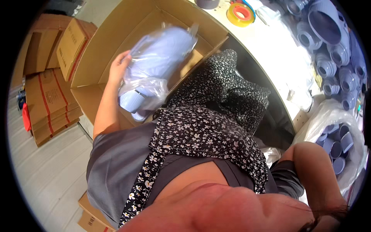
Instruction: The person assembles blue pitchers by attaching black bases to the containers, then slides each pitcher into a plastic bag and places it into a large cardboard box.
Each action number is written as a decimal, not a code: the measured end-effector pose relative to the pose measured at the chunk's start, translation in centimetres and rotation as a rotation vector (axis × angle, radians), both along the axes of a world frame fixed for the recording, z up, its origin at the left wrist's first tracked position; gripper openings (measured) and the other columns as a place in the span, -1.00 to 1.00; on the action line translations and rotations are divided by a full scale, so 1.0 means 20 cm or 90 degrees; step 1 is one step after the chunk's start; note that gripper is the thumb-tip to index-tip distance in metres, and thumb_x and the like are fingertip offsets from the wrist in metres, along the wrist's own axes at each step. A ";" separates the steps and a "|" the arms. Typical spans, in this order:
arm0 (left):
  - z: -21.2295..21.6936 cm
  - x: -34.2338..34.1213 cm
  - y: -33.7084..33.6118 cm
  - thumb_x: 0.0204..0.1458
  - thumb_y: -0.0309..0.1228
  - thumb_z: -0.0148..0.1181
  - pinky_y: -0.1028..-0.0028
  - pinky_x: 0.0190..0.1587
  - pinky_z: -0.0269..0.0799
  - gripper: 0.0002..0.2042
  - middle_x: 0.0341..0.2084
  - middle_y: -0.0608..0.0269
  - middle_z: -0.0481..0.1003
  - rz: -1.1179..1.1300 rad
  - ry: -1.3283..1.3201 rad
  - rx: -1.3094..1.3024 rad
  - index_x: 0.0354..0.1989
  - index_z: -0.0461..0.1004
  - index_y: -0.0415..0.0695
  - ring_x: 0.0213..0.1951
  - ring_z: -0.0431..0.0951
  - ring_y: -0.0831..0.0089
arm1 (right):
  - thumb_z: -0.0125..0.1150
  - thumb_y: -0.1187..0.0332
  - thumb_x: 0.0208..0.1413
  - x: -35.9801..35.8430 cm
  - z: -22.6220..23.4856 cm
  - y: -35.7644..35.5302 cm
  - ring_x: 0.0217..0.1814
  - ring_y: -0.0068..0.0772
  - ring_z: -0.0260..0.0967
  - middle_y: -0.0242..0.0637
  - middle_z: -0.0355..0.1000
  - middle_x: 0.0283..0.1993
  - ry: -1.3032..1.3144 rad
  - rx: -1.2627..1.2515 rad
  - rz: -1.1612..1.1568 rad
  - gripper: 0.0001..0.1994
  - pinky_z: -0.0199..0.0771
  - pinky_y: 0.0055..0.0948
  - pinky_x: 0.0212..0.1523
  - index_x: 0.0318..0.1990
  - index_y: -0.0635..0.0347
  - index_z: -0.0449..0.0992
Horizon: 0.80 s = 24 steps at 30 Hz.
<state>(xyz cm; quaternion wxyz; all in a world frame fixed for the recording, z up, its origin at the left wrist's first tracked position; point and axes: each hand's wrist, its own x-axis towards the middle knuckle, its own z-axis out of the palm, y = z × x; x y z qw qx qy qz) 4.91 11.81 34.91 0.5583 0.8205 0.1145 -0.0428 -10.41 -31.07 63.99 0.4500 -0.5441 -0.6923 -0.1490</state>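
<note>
My left hand (119, 69) is closed on the edge of a clear plastic bag (145, 79). Inside the bag is a large lavender-blue plastic piece (164, 50), its far end smeared by motion. A ribbed lavender cap-like part (132, 100) shows at the bag's near end. Hand and bag are over an open cardboard box (119, 29), which stands left of my lap. My right arm (315, 164) is bent at the right side, and its hand is out of sight.
On the white table (270, 54) to the right lies a yellow tape roll (240, 14). Several lavender plastic parts (326, 65) are piled at the far right. Below them, a clear bag (357, 139) holds small lavender caps (336, 149). Flattened cartons (52, 100) are stacked at the left.
</note>
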 end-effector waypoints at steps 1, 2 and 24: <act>-0.12 0.05 0.00 0.06 -0.22 0.15 0.50 -0.11 0.35 -0.64 -0.22 0.23 0.52 -0.067 0.023 0.082 -0.01 0.44 -0.14 -0.19 0.47 0.49 | -0.07 0.17 0.10 -0.02 -0.02 0.06 0.00 -0.21 0.27 -0.09 0.34 -0.05 0.019 -0.017 0.005 -0.59 0.17 -0.18 0.12 -0.08 0.36 0.39; -0.17 0.09 -0.06 0.03 -0.17 0.15 0.44 -0.10 0.37 -0.61 -0.23 0.14 0.52 -0.145 0.066 0.223 -0.01 0.44 -0.09 -0.19 0.50 0.38 | -0.08 0.17 0.10 -0.05 -0.05 0.09 0.01 -0.21 0.27 -0.09 0.34 -0.05 0.032 -0.025 0.004 -0.59 0.17 -0.18 0.12 -0.08 0.36 0.39; -1.12 -0.20 -0.60 -0.02 -0.35 0.00 0.31 -0.07 0.38 -0.68 -0.20 -0.02 0.50 -0.580 0.461 0.478 -0.09 0.47 -0.15 -0.13 0.49 0.11 | -0.12 0.16 0.13 -0.07 -0.21 0.21 0.04 -0.21 0.25 -0.07 0.32 -0.01 0.223 -0.126 0.069 -0.58 0.19 -0.18 0.12 -0.06 0.37 0.36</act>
